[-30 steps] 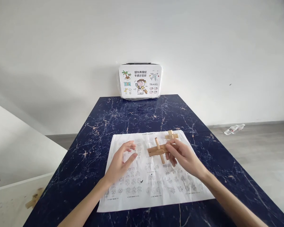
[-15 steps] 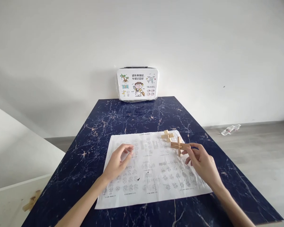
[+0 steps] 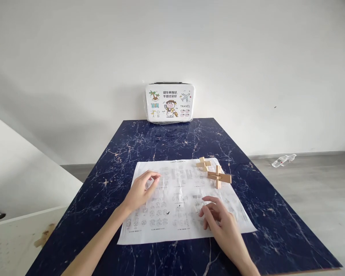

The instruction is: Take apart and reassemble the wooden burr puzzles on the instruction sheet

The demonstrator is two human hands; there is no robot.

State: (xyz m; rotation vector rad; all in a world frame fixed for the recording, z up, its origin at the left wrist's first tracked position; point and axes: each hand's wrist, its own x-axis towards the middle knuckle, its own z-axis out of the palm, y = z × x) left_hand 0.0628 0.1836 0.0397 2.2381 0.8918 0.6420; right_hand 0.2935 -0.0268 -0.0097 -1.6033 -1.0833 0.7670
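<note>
A printed instruction sheet [image 3: 186,226] with rows of small diagrams and two black tick marks lies on the table in the head view. My left hand [image 3: 143,189] rests over its left side, fingers loosely bent, with nothing seen in it. My right hand [image 3: 221,220] hovers over the lower right part of the sheet, empty, its fingers apart and slightly curled. Beyond it, at the sheet's right edge, sits a cross-shaped wooden interlocking puzzle [image 3: 218,177]. A smaller, paler wooden puzzle [image 3: 203,164] lies just behind, near the sheet's top right corner.
The dark blue marbled table [image 3: 166,145] reaches to the wall. A white cartoon-printed case [image 3: 170,103] stands upright at its far end. Clear plastic bottles [image 3: 283,160] lie on the floor to the right. Lower left, wooden pieces [image 3: 45,235] rest on a pale surface.
My right hand has let go of the cross-shaped wooden puzzle and drawn back toward me and to the left. The puzzle stays on the sheet. My left hand has hardly moved.
</note>
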